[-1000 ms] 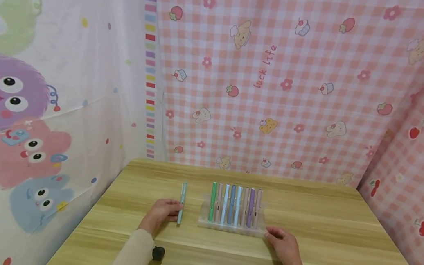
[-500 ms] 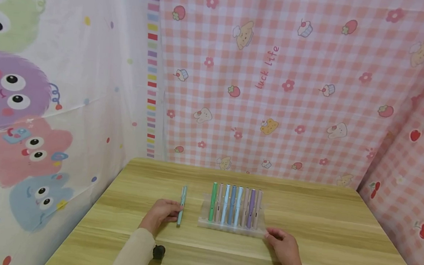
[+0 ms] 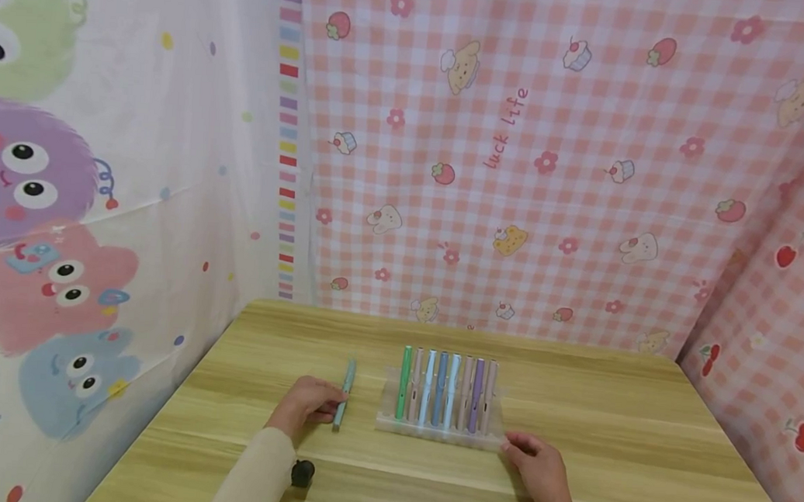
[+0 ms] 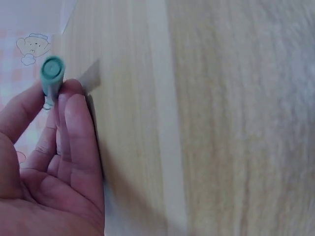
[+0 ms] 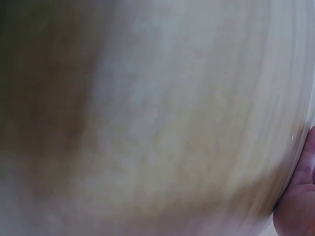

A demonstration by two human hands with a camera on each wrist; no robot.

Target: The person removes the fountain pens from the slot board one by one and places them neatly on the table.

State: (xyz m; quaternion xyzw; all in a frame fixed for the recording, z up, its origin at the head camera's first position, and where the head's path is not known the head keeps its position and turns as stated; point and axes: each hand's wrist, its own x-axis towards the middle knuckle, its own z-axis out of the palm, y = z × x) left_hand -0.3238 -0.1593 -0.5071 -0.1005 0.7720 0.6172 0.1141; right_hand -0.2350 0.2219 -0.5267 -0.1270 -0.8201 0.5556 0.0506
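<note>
My left hand [image 3: 307,400] pinches a teal pen [image 3: 346,391] between thumb and fingers, to the left of the clear pen stand [image 3: 440,436]. In the left wrist view, the pen's round end [image 4: 52,68] points toward the camera, above the tabletop. Several capped pens lean in a row in the stand, among them a green pen [image 3: 403,383], a blue pen [image 3: 440,390] and a purple pen [image 3: 477,396]. At the stand's front right corner, my right hand [image 3: 537,466] grips the edge with thumb and index finger. Only a sliver of that hand shows in the right wrist view.
The wood-grain table [image 3: 627,438] carries everything. A pink checked cloth [image 3: 531,206] hangs behind it, and a white cartoon cloth [image 3: 184,267] runs along the left. Beside the left sleeve [image 3: 257,466] is a small black object [image 3: 302,473].
The teal pen's far end has dipped toward me, and its clip has turned out of sight in the left fingers. The right hand and the stand have stayed put.
</note>
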